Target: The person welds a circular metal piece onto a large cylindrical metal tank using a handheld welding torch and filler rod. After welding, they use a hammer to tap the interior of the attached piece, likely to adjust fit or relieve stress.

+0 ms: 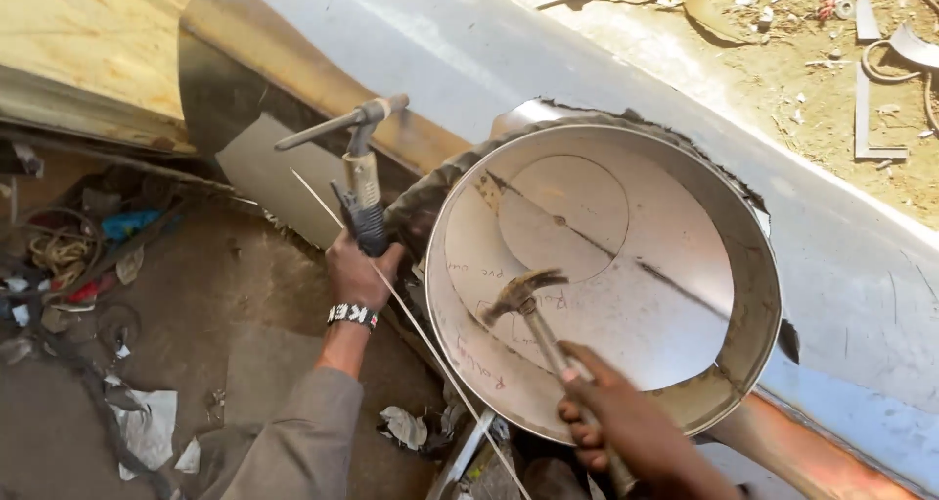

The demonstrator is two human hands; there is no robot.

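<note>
I am gripping a hammer (533, 309) in my right hand (626, 427), fingers wrapped tight around its handle low down, so the head is hanging inside a big round metal pan (606, 275). The hammer head is hovering just over the pan's flat bottom, near the lower left part of it; I cannot tell whether it is touching the metal. The pan is standing tilted on its edge, its open side facing me, leaning back against a long curved sheet of metal (606, 60) that is running across the top of the view. A dark line is crossing the pan's bottom from upper left to lower right, and there is some scrawled red writing near the hammer.

My left hand (360, 270) is closed around the dark grip of a welding rod holder (360, 182), holding it upright just left of the pan's rim. A metal bar is sticking out sideways from the top of the holder. A beaded wristband (352, 314) is sitting on that wrist, above a grey sleeve. A thin wire rod (411, 319) is slanting down past my left hand toward the bottom of the view.

Scraps of paper, cables and rubbish (68, 255) are lying on the dirt floor at the left.
</note>
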